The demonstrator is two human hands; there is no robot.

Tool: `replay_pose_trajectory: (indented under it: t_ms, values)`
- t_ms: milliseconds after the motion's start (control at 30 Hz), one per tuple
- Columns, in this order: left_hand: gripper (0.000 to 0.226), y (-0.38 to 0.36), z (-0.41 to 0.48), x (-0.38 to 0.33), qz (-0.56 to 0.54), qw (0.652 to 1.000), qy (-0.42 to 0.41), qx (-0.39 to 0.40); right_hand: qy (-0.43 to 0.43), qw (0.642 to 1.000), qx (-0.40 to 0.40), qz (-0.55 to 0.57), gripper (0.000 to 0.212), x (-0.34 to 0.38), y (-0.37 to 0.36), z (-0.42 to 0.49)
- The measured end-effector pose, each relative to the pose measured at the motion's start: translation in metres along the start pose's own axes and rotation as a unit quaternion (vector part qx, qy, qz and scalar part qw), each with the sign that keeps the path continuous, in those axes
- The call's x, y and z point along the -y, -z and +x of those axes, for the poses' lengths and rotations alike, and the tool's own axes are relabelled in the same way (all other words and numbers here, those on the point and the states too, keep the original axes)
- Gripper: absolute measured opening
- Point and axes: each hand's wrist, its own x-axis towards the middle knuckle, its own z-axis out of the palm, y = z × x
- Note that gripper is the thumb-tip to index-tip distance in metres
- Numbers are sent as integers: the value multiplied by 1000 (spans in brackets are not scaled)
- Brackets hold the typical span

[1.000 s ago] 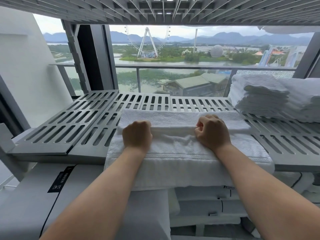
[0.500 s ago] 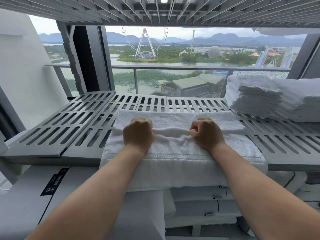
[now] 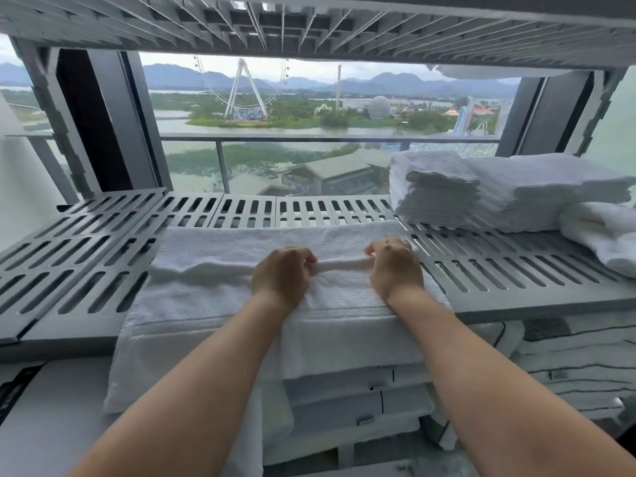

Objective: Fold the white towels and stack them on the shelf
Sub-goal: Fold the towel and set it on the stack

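Note:
A white towel [image 3: 213, 297] lies across the grey slatted shelf [image 3: 86, 256], its near end hanging over the shelf's front edge. My left hand [image 3: 280, 275] and my right hand [image 3: 395, 266] are both fisted on a raised ridge of the towel, pinching the fold between them near the middle. A stack of folded white towels [image 3: 437, 191] stands at the shelf's back right, with a second wider stack [image 3: 550, 191] beside it.
A loosely rolled white towel [image 3: 605, 235] lies at the far right of the shelf. Another slatted shelf [image 3: 309, 25] hangs close overhead. Below the shelf are stacked white linens [image 3: 361, 401]. A window and railing lie behind.
Both hands have shifted to the right along the towel and come closer together, bunching the ridge of cloth between them. The view has tilted slightly.

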Motion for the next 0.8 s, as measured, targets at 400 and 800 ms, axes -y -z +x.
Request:
replay_pose_trajectory:
  t_ms: [400,800]
  values:
    - [25,-3,-1,-3,13,998,36,-49,-26,990,-116,-74,17,2,4,0]
    - [43,7,-10,-10,72,994,24,-85,-37,999,-22,-29,23,0,2,0]
